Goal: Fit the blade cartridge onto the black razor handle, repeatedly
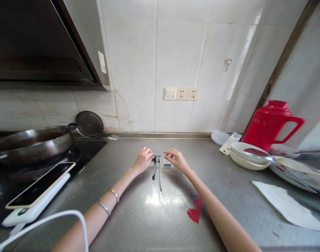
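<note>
Near the middle of the metal counter point(118, 217), my left hand point(144, 159) has its fingers pinched at the left end of a small dark green-edged item point(157, 156). My right hand point(175, 159) is just right of that item, thumb and fingertips close together; whether anything is between them is too small to tell. A dark thin tool point(154, 171) and a pale cord-like strip point(160, 176) lie below, between the hands. Under my right fingers is a small flat pale piece point(166, 162). A red paper cutout point(195, 210) lies beside my right forearm.
A pan point(34, 143) sits on the stove at left, with a phone point(41, 185) on a white power bank and a white cable. At right stand a red thermos point(270, 124), stacked bowls point(250, 164), plates and a white paper point(288, 204).
</note>
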A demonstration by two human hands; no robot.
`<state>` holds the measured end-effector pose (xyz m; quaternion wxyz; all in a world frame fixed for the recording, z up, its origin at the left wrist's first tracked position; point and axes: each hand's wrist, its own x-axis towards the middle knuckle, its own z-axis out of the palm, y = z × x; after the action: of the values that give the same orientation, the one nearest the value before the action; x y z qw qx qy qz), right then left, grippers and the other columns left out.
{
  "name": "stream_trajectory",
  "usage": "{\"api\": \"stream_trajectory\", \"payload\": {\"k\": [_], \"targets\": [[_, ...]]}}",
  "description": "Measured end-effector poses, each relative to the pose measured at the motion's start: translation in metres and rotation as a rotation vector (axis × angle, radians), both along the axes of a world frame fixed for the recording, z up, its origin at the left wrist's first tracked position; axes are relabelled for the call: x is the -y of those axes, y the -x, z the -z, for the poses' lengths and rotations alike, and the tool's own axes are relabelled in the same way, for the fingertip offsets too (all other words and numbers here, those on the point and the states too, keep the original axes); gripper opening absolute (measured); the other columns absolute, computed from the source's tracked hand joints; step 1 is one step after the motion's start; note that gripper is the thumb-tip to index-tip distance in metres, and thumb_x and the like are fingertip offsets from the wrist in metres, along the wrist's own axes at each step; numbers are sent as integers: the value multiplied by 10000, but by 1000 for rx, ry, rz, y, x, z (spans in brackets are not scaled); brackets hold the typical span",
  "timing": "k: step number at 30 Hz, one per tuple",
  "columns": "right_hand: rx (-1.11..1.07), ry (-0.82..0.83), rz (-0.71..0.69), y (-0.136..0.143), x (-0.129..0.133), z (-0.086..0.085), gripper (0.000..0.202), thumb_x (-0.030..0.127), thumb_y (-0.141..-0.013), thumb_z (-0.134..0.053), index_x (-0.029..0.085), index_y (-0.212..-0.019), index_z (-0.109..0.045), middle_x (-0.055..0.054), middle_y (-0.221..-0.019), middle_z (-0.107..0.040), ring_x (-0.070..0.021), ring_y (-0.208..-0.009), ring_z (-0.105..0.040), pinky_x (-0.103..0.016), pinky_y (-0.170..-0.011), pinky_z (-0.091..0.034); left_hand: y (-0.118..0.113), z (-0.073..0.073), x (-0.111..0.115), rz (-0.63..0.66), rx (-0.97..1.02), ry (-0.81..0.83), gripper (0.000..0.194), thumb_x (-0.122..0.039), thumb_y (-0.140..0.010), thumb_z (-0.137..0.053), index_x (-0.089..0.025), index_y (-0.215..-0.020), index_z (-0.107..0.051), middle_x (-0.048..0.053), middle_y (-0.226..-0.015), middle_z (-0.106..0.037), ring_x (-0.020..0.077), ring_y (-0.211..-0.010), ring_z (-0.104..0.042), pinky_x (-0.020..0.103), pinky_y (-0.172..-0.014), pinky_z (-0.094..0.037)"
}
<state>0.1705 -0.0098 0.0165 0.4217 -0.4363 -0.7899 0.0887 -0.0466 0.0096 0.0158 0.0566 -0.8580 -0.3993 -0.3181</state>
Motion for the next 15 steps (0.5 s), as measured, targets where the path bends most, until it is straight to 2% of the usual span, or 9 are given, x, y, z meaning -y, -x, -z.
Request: {"api": "stream_trajectory", "payload": {"k": [4,8,15], "targets": [[5,23,-61,4,1,0,244,375,-802,-568,207,-940,-679,-37,-849,-622,-112,-669,-552,-227,-654,-425,-6,1,10,30,-14,2,219,-265,-873,-458,-213,-939,-660,59,-893,-584,196,-921,-447,339,-797,-355],[23,47,-55,4,2,0,196,352,-796,-583,200,-863,-687,-39,-846,-621,-117,-690,-561,-229,-659,-426,-6,4,14,38,-4,20,221,-271,-873,-458,-213,-932,-662,61,-895,-584,196,-923,-449,343,-799,-359],[56,79,-77,5,3,2,140,294,-798,-580,205,-835,-682,-32,-872,-619,-108,-681,-556,-226,-656,-424,-6,6,18,28,13,49,230,-268,-878,-443,-205,-921,-660,66,-894,-587,200,-918,-453,349,-805,-367]]}}
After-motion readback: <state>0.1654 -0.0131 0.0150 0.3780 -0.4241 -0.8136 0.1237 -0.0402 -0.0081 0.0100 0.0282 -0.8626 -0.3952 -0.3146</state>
